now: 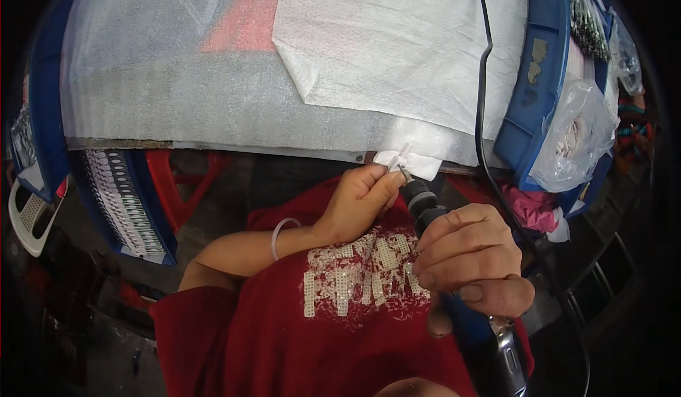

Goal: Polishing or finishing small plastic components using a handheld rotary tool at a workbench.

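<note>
The left hand is pinching a small pale piece between thumb and fingertips, just at the near edge of the table. The right hand is gripping a dark power tool, its fingers curling over the body behind the chuck. The tool is slanting, its chuck end pointing toward the table edge and its rear end away from it; whether its tip is touching the piece cannot be told. The left forearm, wearing a clear bracelet, is angling up toward the table edge from the left. A white pad is lying at that edge, beside the left fingertips. A white sheet is covering part of the tabletop. A black cable is running down across the table's right part. A blue bin is standing along the table's right side.
</note>
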The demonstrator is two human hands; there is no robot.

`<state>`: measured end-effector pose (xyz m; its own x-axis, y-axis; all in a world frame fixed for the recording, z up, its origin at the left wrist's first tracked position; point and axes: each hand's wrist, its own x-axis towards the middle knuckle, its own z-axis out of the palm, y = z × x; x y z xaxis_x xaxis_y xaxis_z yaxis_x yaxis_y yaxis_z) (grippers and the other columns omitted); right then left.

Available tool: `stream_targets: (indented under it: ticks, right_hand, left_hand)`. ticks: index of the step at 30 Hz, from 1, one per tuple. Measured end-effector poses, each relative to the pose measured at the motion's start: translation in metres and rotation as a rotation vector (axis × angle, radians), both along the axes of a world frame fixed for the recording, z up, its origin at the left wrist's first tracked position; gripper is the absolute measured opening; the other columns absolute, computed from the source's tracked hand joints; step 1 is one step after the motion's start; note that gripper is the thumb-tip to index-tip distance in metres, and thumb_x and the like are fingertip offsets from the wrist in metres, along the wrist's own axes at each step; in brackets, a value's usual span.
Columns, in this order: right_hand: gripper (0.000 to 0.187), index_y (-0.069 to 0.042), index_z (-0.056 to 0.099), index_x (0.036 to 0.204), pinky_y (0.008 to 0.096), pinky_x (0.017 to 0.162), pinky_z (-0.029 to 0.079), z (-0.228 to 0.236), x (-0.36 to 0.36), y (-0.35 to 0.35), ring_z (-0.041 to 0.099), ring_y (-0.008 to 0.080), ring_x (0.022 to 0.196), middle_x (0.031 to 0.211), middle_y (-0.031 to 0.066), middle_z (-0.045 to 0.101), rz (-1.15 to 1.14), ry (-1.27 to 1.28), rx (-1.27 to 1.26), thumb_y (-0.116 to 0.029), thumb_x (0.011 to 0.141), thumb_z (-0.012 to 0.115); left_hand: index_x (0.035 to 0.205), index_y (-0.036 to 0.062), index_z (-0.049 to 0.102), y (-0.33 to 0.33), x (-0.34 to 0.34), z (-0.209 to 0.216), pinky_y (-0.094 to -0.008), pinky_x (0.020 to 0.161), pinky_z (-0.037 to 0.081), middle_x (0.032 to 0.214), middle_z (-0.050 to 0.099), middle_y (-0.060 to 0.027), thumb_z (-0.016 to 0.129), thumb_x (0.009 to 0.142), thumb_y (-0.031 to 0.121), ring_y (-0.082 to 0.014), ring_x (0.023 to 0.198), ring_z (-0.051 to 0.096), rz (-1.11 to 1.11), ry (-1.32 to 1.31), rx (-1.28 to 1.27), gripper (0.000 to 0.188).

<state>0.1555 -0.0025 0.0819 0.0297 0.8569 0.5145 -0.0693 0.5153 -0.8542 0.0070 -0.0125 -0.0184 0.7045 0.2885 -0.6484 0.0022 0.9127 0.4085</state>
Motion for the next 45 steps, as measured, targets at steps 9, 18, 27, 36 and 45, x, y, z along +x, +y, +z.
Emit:
stream_targets:
  ticks: [9,18,27,36,45]
  right_hand:
    - [0.035,0.002,0.052,0.086,0.0336,0.049,0.052,-0.006,-0.003,0.007,0.062,0.0257,0.056,0.071,0.0174,0.062,0.001,0.040,0.011,-0.007,0.067,0.080]
    - [0.047,-0.007,0.037,0.101,0.0297,0.051,0.054,0.006,0.010,0.008,0.065,0.0195,0.058,0.077,0.0113,0.064,0.109,-0.248,-0.070,-0.027,0.081,0.075]
    - [0.059,-0.009,0.034,0.116,0.0295,0.055,0.054,0.007,0.013,-0.011,0.064,0.0183,0.060,0.081,0.0063,0.063,0.025,-0.252,-0.061,-0.034,0.081,0.074]
    - [0.056,-0.009,0.034,0.115,0.0296,0.052,0.055,0.003,0.012,-0.010,0.064,0.0180,0.059,0.079,0.0070,0.063,0.010,-0.263,-0.049,-0.034,0.083,0.073]
    - [0.050,-0.008,0.036,0.103,0.0297,0.053,0.055,0.004,0.017,-0.002,0.066,0.0186,0.061,0.079,0.0088,0.064,0.098,-0.271,-0.051,-0.032,0.082,0.074]
  left_hand:
    - [0.085,0.0009,0.061,-0.004,0.004,-0.001,-0.0198,0.054,0.039,0.071,0.056,0.0025,0.053,0.097,0.016,-0.0035,0.063,0.048,0.050,0.069,0.048,0.021]
    - [0.072,0.0028,0.057,-0.003,0.009,0.003,-0.0206,0.050,0.033,0.062,0.048,0.0059,0.054,0.097,0.019,-0.0020,0.058,0.040,0.110,0.052,0.098,0.030]
    - [0.081,0.0016,0.062,0.003,0.009,0.009,-0.0198,0.049,0.033,0.063,0.050,0.0045,0.053,0.097,0.020,-0.0024,0.056,0.042,0.088,0.045,0.058,0.026]
    - [0.092,0.0012,0.065,0.004,0.008,0.010,-0.0189,0.050,0.034,0.064,0.050,0.0047,0.052,0.098,0.020,-0.0023,0.056,0.042,0.057,0.061,0.085,0.023]
    - [0.089,0.0010,0.065,0.003,0.008,0.007,-0.0193,0.049,0.033,0.064,0.050,0.0048,0.054,0.097,0.019,-0.0021,0.056,0.042,0.081,0.058,0.092,0.023]
